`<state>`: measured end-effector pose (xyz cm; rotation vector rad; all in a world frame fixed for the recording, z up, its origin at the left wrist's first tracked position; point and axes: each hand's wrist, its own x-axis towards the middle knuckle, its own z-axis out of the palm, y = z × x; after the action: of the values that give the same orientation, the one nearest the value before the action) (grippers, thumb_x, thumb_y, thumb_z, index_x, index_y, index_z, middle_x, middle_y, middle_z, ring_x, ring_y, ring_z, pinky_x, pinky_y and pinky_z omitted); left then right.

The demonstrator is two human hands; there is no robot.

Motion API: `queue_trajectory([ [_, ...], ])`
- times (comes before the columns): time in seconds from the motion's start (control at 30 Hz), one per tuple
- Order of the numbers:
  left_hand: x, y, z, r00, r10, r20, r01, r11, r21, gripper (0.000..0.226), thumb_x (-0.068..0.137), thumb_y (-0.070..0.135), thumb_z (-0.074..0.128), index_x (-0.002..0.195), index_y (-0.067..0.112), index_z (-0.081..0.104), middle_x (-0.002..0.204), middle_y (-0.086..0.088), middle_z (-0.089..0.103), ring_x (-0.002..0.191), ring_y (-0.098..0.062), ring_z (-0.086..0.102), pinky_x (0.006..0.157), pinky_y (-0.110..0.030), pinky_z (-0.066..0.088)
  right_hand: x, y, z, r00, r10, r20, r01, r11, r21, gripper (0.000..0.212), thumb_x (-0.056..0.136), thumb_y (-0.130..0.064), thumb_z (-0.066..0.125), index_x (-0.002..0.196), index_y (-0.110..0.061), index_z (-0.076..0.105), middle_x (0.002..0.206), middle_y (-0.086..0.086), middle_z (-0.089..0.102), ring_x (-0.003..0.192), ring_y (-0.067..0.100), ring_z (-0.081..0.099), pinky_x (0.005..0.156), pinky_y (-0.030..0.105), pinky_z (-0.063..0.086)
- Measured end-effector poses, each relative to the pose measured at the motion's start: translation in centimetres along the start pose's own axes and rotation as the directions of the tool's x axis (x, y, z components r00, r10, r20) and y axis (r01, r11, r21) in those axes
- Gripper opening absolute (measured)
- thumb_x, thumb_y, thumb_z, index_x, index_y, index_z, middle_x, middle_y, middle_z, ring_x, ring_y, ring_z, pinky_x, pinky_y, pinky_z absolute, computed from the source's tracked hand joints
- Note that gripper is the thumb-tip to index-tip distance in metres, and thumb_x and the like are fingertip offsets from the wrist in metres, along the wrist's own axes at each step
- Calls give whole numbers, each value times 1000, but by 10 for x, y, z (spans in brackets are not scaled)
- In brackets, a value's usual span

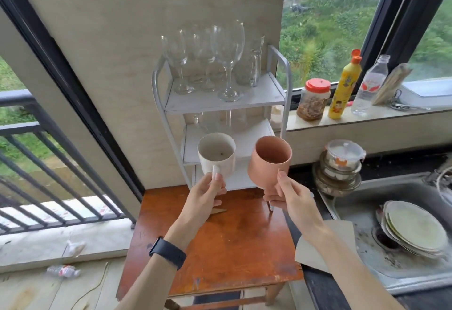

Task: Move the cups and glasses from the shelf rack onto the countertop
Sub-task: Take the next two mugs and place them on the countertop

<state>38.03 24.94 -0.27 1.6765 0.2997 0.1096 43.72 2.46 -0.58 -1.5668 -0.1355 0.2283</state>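
My left hand (206,193) grips a white mug (216,154) by its handle, held upright in front of the white shelf rack (225,104). My right hand (285,193) holds a terracotta pink cup (269,160) from below, beside the mug and apart from it. Both cups hang above the orange-brown wooden table top (220,248). The rack's top shelf carries several clear wine glasses (227,60) and a glass jug (249,67). More clear glassware (220,118) stands dimly on the middle shelf.
Right of the rack, a windowsill bears a red-lidded jar (314,99), a yellow squeeze bottle (342,87) and a water bottle (369,87). Stacked lidded bowls (338,167) sit by a steel sink (362,211) holding plates (415,229). A railing lies left.
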Motion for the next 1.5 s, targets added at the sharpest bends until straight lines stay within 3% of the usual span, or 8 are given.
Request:
queue_trajectory([
  [0.13,-13,-10,21,991,49,124,-60,995,81,39,97,55,44,112,26,65,103,8,69,106,-4,66,88,-32,57,-27,12,-34,999,-7,-51,5,1000,-23,52,101,-54,47,59,-23,44,79,7,75,86,24,76,72,28,60],
  [0.3,-23,-6,92,937,42,347,-98,984,146,36,99,54,44,113,27,64,105,2,69,102,-14,67,89,-39,59,-64,23,-90,973,24,-229,-33,999,-37,53,95,-60,51,59,-23,44,87,33,59,88,37,71,80,44,59],
  [0.47,-38,12,199,815,64,575,-163,979,123,34,101,52,42,115,29,63,109,4,69,104,-5,66,83,-25,57,-125,27,-176,875,96,-474,-61,994,88,49,91,-60,54,63,-21,54,73,9,72,87,34,75,73,36,63],
  [0.57,-58,27,280,724,55,687,-170,980,101,43,96,55,45,110,19,64,98,7,68,99,-5,67,82,-30,54,-174,24,-237,787,76,-613,-55,997,53,52,96,-57,51,60,-21,46,73,5,63,90,42,71,84,50,60],
  [0.73,-128,44,424,510,99,855,-219,976,17,30,96,53,47,88,31,67,86,13,63,89,-7,61,78,-31,50,-281,23,-344,612,37,-790,18,998,61,51,97,-53,50,64,-16,42,75,9,67,81,27,76,68,29,60],
  [0.93,-256,61,591,268,68,961,-224,975,-7,30,99,54,45,102,30,64,100,9,65,97,-4,68,82,-29,50,-425,23,-475,394,30,-919,0,999,33,52,102,-51,47,62,-17,48,73,3,76,80,20,77,65,25,58],
  [1.37,-471,92,872,-136,52,989,-259,962,-87,46,101,53,45,100,9,58,96,-1,62,92,-11,63,87,-36,52,-648,23,-686,-57,25,-998,-63,998,29,60,98,-62,46,52,-25,54,82,12,78,79,25,77,80,42,61],
  [1.5,-512,94,953,-233,34,972,-234,968,-90,41,101,49,46,94,11,59,91,1,60,91,-17,60,84,-37,52,-688,25,-746,-167,43,-985,-66,996,55,58,96,-65,46,61,-19,52,78,5,79,78,23,77,71,35,60],
])
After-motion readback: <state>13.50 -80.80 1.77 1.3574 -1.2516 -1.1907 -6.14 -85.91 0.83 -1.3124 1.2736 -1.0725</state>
